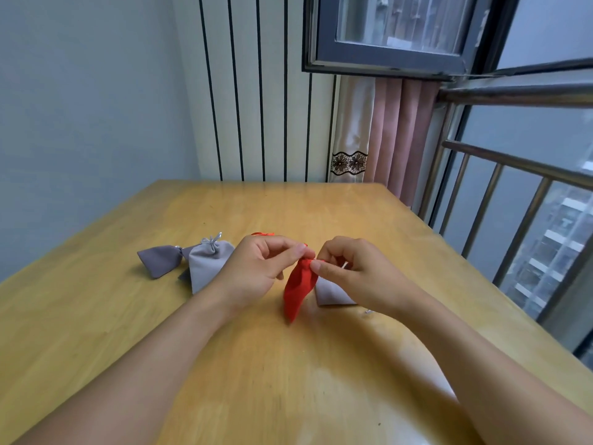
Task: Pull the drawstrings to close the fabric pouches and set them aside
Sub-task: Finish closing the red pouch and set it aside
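A red fabric pouch [296,290] hangs over the wooden table [224,364], its mouth gathered between both hands. My left hand [260,268] pinches the pouch's top from the left, and a red drawstring loop [262,234] shows behind that hand. My right hand [353,271] pinches the top from the right. A light grey pouch [207,268] with a tied cord lies left of my left hand, partly over a darker purple-grey pouch [160,261]. Another grey pouch [330,293] lies under my right hand, mostly hidden.
The table's right edge runs beside a metal railing [500,194] and a window. A striped wall and a pink curtain [398,136] stand behind the far edge. Bare wood fills the near half of the table.
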A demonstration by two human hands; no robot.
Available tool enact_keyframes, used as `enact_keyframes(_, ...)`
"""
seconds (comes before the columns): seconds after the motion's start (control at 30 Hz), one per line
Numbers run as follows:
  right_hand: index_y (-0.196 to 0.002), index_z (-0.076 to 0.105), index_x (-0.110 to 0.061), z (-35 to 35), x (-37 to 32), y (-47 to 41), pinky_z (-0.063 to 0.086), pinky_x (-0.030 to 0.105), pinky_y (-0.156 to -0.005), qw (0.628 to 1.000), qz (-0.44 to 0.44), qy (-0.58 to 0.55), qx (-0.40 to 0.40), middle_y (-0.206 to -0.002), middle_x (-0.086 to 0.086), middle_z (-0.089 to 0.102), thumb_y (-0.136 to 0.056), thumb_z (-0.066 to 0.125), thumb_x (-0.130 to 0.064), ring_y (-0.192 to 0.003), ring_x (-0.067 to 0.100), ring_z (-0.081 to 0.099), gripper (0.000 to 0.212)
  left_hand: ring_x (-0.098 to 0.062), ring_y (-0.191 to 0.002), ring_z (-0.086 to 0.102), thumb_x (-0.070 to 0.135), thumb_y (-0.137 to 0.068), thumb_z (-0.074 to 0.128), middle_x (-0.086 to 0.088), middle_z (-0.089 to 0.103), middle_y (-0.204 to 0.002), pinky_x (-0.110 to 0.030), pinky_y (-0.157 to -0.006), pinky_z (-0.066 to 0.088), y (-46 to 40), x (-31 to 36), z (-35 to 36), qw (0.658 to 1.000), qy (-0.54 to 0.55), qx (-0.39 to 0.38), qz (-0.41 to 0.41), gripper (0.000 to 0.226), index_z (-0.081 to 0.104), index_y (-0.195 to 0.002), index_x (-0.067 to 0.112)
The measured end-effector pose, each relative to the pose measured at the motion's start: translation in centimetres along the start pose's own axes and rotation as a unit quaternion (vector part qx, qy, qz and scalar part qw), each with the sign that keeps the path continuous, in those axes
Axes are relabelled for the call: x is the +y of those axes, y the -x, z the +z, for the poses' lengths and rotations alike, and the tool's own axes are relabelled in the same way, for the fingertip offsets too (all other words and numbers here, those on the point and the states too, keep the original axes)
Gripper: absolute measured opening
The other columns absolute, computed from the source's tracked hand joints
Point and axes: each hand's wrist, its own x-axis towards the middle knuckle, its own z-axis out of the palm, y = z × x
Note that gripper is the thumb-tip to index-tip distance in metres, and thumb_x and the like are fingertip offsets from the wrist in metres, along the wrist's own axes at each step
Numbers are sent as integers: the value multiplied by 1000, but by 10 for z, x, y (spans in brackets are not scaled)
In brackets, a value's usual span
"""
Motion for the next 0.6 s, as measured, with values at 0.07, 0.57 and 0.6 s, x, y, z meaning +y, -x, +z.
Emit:
enact_keyframes(0.07, -71, 66, -23, -1, 2, -1, 42, 28, -74, 1000, 12, 4, -6, -84, -2, 60, -96, 60, -41, -77, 8, 54, 31, 2, -76, 64, 14, -93, 60, 5, 74, -80, -9, -71, 45, -1, -1, -1, 1000, 13, -4, 21, 20, 75, -96, 1)
enact_keyframes(0.57, -102, 65, -24, -9, -8, 1, 42, 30, -62, 996, -61, -71, -5, -67, 0, 73, -89, 73, -21, -59, 13, 59, 15, -8, -79, 63, 16, -89, 62, -5, 74, -85, -20, -75, 50, 0, 5, -12, 995, -31, -92, 38, 20, 75, -95, 3)
enact_keyframes(0.6, -101, 64, -24, -9, -9, 2, 41, 30, -62, 995, -56, -79, -18, -67, 1, 73, -89, 73, -22, -60, 17, 59, 15, -10, -82, 64, 15, -91, 61, -11, 74, -88, -21, -79, 51, 1, 6, -12, 993, -36, -104, 38, 21, 75, -96, 1)
